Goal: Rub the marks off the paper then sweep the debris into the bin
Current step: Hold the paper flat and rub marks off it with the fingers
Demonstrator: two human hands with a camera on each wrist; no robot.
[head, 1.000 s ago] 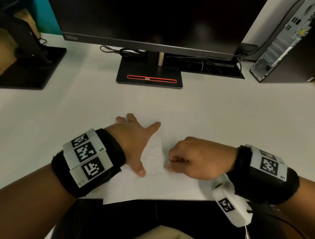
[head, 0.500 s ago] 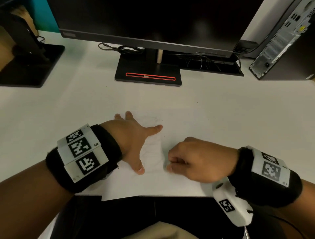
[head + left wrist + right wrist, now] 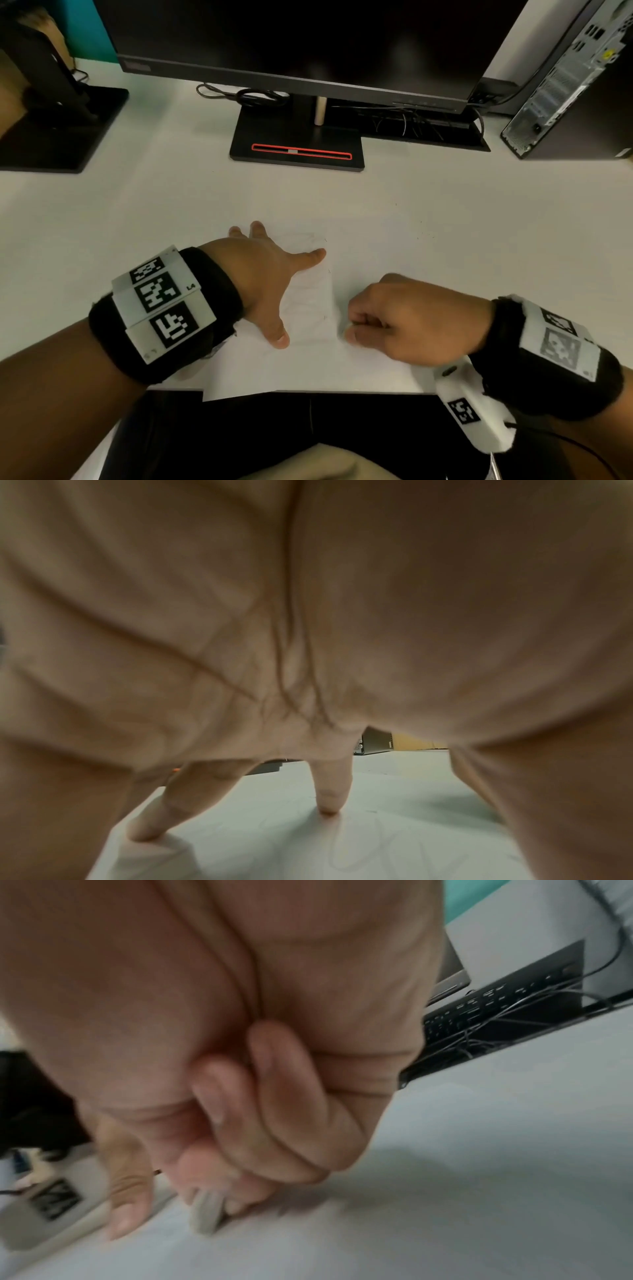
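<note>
A white sheet of paper (image 3: pixel 308 305) with faint pencil marks lies at the desk's near edge, one corner hanging over it. My left hand (image 3: pixel 270 274) lies flat on the sheet with spread, straight fingers (image 3: pixel 330 791), pressing it down. To its right, my right hand (image 3: pixel 404 322) is curled into a fist on the paper. In the right wrist view its fingertips (image 3: pixel 240 1202) pinch a small whitish eraser (image 3: pixel 205 1215) whose lower end touches the sheet. The eraser is hidden in the head view. No bin is in view.
A black monitor on its stand (image 3: pixel 298 147) is at the back centre, with cables (image 3: pixel 246 94) behind. Another black stand (image 3: pixel 58 133) sits at far left, a computer tower (image 3: pixel 575 89) at far right. The white desk (image 3: pixel 479 240) stretches between them and the paper.
Both hands stay nearly where they were. The right fist has shifted only slightly on the paper, and the left hand still presses the sheet.
</note>
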